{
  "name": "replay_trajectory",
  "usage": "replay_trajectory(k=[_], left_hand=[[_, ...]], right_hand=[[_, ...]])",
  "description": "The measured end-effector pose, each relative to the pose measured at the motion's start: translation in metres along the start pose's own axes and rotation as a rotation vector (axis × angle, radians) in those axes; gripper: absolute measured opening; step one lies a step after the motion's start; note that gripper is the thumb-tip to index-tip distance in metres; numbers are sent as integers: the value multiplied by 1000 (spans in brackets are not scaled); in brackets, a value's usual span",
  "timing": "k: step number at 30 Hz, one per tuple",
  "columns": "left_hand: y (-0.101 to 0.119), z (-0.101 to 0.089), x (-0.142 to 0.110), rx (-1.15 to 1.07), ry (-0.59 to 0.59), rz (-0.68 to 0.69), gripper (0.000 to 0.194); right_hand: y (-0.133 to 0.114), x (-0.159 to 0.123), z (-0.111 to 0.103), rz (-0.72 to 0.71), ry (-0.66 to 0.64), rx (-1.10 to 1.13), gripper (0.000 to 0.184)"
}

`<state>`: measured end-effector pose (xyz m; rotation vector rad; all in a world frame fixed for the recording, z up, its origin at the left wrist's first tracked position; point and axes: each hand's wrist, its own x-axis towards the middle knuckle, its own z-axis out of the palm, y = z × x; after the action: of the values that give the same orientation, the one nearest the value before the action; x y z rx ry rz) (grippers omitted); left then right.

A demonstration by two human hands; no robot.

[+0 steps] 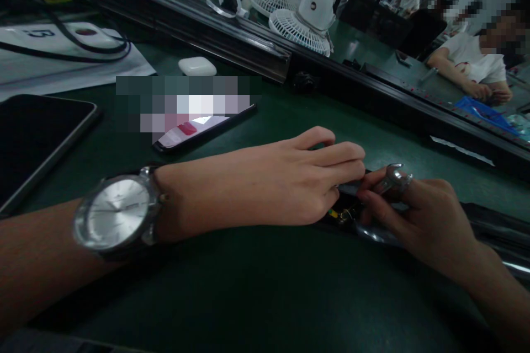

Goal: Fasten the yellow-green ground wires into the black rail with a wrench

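My left hand, with a silver watch at its wrist, reaches across the green table, its fingers bent and drawn together. My right hand meets it from the right in a pinch, with a shiny silver ring-like piece on a finger. Between the two hands lies a small dark item with yellow and green wire-like bits. Fingers cover most of it, so I cannot tell its kind. A glossy clear or black strip shows just under my right hand.
A lit phone, a white rounded case and a dark tablet-like device lie at the left. Behind runs a black rail, with white fans past it. A person sits across, near a blue tray.
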<state>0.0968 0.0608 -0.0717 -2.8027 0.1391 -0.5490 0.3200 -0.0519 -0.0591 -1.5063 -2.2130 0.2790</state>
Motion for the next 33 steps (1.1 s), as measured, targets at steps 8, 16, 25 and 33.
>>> replay_trajectory(k=[8, 16, 25, 33], left_hand=[[1, -1, 1, 26, -48, -2, 15], [1, 2, 0, -78, 28, -39, 11], [3, -3, 0, -27, 35, -25, 9], [4, -3, -2, -2, 28, -30, 13]], right_hand=[[0, -5, -1, -26, 10, -36, 12], [-1, -1, 2, 39, 33, -37, 10], [-2, 1, 0, 76, 48, 23, 6], [-1, 4, 4, 118, 71, 47, 9]])
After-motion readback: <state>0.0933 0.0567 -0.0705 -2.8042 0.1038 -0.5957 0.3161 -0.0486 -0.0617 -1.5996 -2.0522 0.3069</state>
